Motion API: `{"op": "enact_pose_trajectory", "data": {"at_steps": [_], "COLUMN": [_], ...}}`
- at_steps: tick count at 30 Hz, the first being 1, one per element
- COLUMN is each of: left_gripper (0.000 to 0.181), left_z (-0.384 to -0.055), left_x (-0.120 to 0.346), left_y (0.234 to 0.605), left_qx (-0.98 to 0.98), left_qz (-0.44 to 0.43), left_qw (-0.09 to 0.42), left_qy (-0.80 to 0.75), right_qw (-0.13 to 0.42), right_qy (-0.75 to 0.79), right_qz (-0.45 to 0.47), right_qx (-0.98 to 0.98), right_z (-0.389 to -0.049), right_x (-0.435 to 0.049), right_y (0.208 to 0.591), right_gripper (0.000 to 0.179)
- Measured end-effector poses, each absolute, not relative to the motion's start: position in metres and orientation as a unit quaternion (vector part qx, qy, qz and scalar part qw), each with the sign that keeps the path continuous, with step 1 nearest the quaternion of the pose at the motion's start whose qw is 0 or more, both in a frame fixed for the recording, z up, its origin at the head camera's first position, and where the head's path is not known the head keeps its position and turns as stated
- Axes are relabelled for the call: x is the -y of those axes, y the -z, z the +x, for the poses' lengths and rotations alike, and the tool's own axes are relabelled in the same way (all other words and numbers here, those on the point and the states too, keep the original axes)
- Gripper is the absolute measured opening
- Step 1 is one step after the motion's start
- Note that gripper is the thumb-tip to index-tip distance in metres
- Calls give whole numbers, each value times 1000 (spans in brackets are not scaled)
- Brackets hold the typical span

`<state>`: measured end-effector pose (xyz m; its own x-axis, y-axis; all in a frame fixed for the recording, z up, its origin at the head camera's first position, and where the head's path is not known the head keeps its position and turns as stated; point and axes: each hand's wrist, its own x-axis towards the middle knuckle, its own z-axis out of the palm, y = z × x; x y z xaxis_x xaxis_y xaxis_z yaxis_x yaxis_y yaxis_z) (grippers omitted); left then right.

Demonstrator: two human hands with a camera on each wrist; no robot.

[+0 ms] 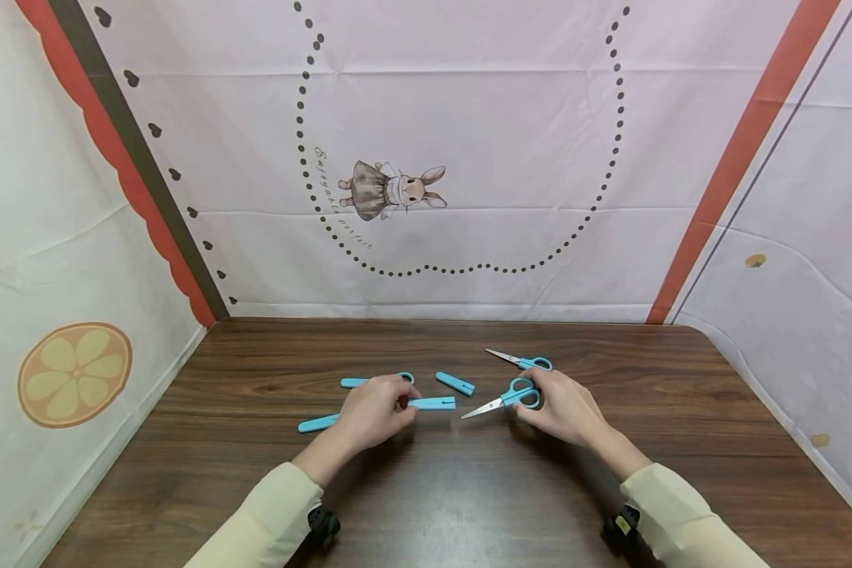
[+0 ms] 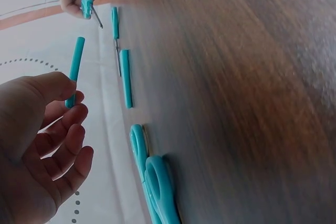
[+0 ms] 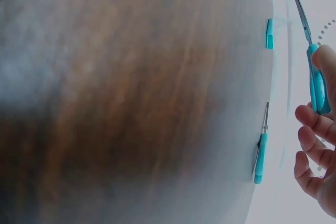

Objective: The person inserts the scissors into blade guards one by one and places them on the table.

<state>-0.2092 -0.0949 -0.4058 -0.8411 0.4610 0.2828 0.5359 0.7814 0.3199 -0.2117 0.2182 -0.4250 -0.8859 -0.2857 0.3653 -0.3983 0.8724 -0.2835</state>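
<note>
My left hand (image 1: 375, 412) pinches a light-blue blade cover (image 1: 436, 403) between thumb and index finger, its slotted end pointing right. In the left wrist view this cover is held up above the table, the other fingers loosely curved. Opposite it, my right hand (image 1: 561, 404) grips small scissors (image 1: 521, 393) by their light-blue handles. Their bare metal blades point left at the cover's slotted end, with a small gap between. The right wrist view shows thumb and fingertips on the scissor handles (image 3: 317, 85).
Behind the right hand lie bare-bladed scissors (image 1: 536, 363). A loose blue cover (image 1: 455, 383) lies between the hands, farther back. Two blue covered pieces (image 1: 355, 383) lie around the left hand, partly hidden by it. A patterned cloth (image 1: 468, 260) hangs behind the wooden table (image 1: 454, 505).
</note>
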Motion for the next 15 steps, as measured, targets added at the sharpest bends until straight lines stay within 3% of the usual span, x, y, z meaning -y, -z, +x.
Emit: {"op": "enact_pose_trajectory", "data": {"at_steps": [15], "left_gripper": [13], "left_z": [-211], "left_x": [102], "left_y": [401], "left_qx": [943], "left_qz": [-255], "left_qw": [105], "left_qy": [188], "right_qw": [197], "right_qy": [-196], "right_qz": [159], "right_qx": [947], "right_z": [-208], "right_x": [-211], "right_y": [422], "right_gripper": [40]}}
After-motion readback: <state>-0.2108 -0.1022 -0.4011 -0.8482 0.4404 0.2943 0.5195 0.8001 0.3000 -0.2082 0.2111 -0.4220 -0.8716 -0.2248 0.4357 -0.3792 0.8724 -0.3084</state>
